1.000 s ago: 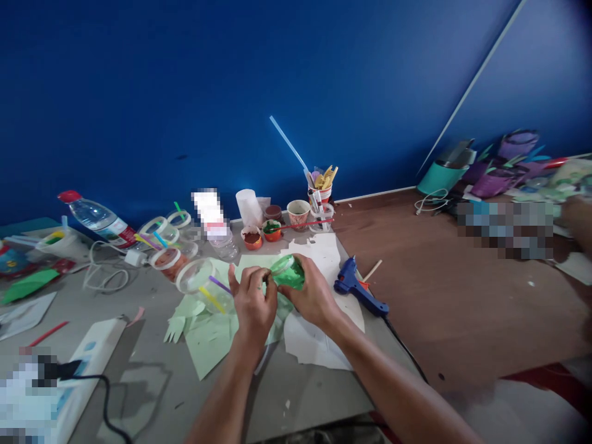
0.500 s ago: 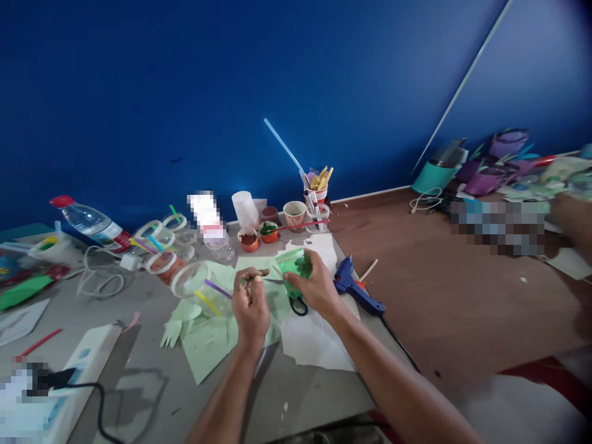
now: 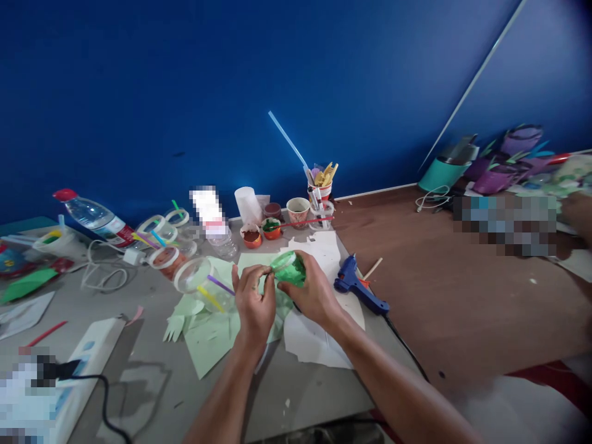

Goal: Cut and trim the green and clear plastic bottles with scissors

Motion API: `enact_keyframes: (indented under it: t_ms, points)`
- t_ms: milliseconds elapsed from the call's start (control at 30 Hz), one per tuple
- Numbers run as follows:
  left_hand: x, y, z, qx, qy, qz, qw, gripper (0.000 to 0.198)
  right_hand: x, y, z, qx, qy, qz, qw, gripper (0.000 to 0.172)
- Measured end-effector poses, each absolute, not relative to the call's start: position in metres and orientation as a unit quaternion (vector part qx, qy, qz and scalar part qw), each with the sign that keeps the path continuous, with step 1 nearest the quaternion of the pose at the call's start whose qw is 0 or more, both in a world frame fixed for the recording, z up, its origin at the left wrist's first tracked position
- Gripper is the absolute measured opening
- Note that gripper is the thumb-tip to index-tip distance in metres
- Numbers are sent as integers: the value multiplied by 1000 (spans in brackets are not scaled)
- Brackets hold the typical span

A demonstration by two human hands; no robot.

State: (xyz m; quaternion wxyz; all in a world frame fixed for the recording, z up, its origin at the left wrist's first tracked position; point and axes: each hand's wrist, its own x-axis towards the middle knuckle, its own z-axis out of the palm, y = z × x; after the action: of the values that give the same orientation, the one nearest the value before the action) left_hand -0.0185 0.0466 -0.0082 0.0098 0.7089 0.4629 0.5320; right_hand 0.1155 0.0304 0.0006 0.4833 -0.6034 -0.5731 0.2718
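My right hand [image 3: 317,290] is wrapped round a clear cup painted green [image 3: 290,271], which is tilted so that its round opening faces up and to the left. At the cup's left rim, the thumb and forefinger of my left hand [image 3: 255,296] are bent together. Something small and dark shows at those fingertips, too small to name. Under both hands lie pale green paper sheets [image 3: 210,345] and white paper [image 3: 314,345]. Just right of my right hand rests a blue glue gun [image 3: 358,287].
Paint pots [image 3: 252,237] with a red brush [image 3: 303,224] across one stand behind. Plastic cups [image 3: 185,274], straws and a red-capped bottle [image 3: 95,216] crowd the left. A power strip [image 3: 86,364] lies front left. Another person's arm [image 3: 578,213] shows at far right.
My left hand has come up to the cup's rim with its fingers turned towards it. My right hand has tipped the cup so its opening shows more. The view has shifted slightly.
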Motion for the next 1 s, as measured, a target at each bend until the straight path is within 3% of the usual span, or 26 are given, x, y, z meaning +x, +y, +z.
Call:
enact_keyframes:
  t_ms: [633, 800, 1000]
  points:
    - [-28, 54, -9, 783, 452, 422, -63, 9, 116, 31, -3, -594, -597, 259, 473, 57]
    - [-27, 54, -7, 777, 423, 459, -83, 13, 118, 31, 7, -584, -509, 418, 474, 57]
    - [-28, 51, -4, 771, 380, 503, -90, 15, 115, 29, 13, -435, -385, 621, 526, 48]
